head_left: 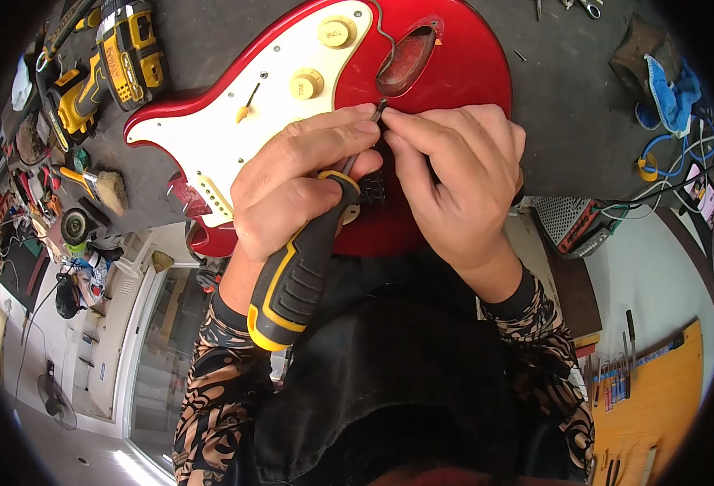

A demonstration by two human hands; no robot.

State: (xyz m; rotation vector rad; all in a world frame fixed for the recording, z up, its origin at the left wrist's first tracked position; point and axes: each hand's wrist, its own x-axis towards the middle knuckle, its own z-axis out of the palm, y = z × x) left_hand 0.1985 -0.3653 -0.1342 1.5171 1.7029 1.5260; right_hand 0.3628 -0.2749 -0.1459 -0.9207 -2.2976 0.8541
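Note:
A red electric guitar body (470,57) lies on the dark bench, with a white pickguard (203,105) bearing two cream knobs (337,31). My left hand (292,182) is closed round a screwdriver (296,271) with a black and yellow handle, its shaft slanting up toward the guitar. At the shaft's far end, my right hand (462,162) pinches thumb and forefinger together; whatever small piece they hold cannot be made out. Just beyond the fingertips is an oval recess (405,65) with a thin wire (385,36) leading into it. The black bridge (371,189) is partly hidden between my hands.
At the far left are a yellow and black cordless drill (82,97), a brush (106,188) and an angle grinder (74,227). A loose screw (520,55) sits right of the guitar. Farther right are a blue cloth (674,93) and cables (681,162).

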